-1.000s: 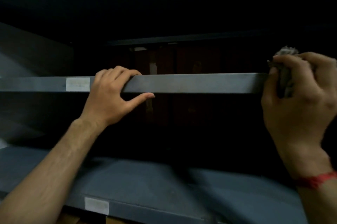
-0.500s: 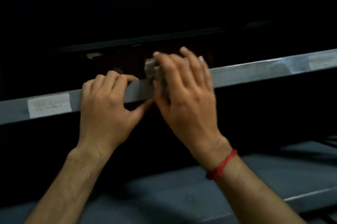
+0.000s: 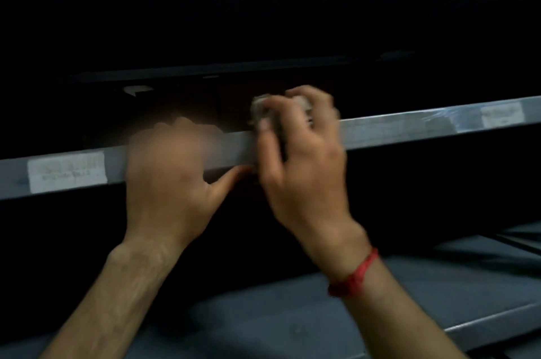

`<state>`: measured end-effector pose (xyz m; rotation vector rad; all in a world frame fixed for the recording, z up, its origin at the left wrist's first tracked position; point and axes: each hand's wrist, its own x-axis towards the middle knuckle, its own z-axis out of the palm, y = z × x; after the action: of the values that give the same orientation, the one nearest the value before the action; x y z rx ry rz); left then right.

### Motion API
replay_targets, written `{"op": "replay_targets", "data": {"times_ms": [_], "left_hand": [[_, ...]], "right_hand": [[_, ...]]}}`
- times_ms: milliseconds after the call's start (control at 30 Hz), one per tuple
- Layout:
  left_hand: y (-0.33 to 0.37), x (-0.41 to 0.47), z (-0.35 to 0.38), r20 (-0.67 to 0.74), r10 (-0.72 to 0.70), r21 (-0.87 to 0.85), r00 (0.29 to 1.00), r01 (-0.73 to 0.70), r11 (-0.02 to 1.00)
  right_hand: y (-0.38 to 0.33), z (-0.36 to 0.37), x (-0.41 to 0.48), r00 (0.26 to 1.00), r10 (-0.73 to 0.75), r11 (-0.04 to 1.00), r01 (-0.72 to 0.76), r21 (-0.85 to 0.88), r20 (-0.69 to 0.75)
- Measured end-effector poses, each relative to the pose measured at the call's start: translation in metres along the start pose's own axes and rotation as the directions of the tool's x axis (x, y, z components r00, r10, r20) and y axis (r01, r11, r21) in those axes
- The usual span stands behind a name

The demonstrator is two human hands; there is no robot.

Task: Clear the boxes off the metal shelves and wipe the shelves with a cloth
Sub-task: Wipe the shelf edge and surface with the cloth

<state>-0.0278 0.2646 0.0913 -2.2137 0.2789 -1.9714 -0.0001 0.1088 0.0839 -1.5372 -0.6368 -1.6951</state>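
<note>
While your head view shows only this dim stretch of the rack, you can judge the job as being in its wiping stage, not its clearing stage. Your right hand (image 3: 301, 159) grips a bunched grey cloth (image 3: 259, 113), fingers curled round it. The cloth shows at the hand's 12 o'clock and is pressed against the front lip of the upper shelf (image 3: 395, 127). At 9 o'clock from it, almost touching, your left hand (image 3: 169, 183) looks hooked over the same lip with the thumb tucked beneath. Blur smears those fingers, so read that grasp as likely, not certain. A pale label (image 3: 66, 171) sits on the lip at 9 o'clock of the left hand, and a second label (image 3: 502, 114) lies far out at 3 o'clock. No box shows on the lower shelf (image 3: 292, 314) at 6 o'clock, so clearing seems done there. The space behind the upper lip, at 12 o'clock, is too dark to tell whether anything remains. What is left, by my reckoning, is the lip toward the 3 o'clock end and the flat tops of both shelves. Nothing tells whether those have been wiped. A red thread (image 3: 355, 275) circles your right wrist.
</note>
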Motion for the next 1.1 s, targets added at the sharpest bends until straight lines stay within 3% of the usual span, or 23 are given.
{"op": "replay_targets", "data": {"times_ms": [133, 300, 533, 667, 833, 967, 1100], "left_hand": [[-0.003, 0.0, -0.002, -0.026, 0.027, 0.014, 0.999, -0.026, 1.0], [-0.003, 0.001, -0.001, 0.006, -0.012, -0.034, 1.0, 0.013, 0.999], [-0.002, 0.0, -0.002, 0.018, -0.019, -0.044, 1.0, 0.02, 0.999], [-0.001, 0.0, -0.001, 0.025, -0.026, -0.031, 0.999, 0.027, 0.999], [-0.003, -0.001, -0.005, 0.025, 0.021, -0.049, 0.999, -0.02, 0.999], [-0.015, -0.002, -0.012, 0.106, 0.038, -0.093, 0.994, -0.028, 0.995], [-0.049, -0.007, -0.026, 0.162, -0.009, -0.01, 0.987, 0.011, 1.0]], "right_hand": [[-0.037, 0.027, -0.007, 0.986, -0.112, 0.993, 0.108, 0.046, 0.12], [0.006, 0.003, 0.003, 0.976, -0.214, 0.974, 0.216, -0.061, 0.044], [0.074, -0.05, 0.01, 0.995, 0.017, 0.972, -0.038, -0.233, -0.094], [0.043, -0.03, 0.006, 0.991, 0.057, 0.985, -0.074, -0.153, -0.117], [-0.03, 0.022, -0.013, 0.991, -0.093, 0.996, 0.092, 0.006, 0.099], [-0.026, 0.025, -0.014, 0.985, -0.144, 0.99, 0.143, 0.018, 0.097], [-0.025, 0.024, -0.014, 0.983, -0.154, 0.988, 0.154, 0.008, 0.1]]}}
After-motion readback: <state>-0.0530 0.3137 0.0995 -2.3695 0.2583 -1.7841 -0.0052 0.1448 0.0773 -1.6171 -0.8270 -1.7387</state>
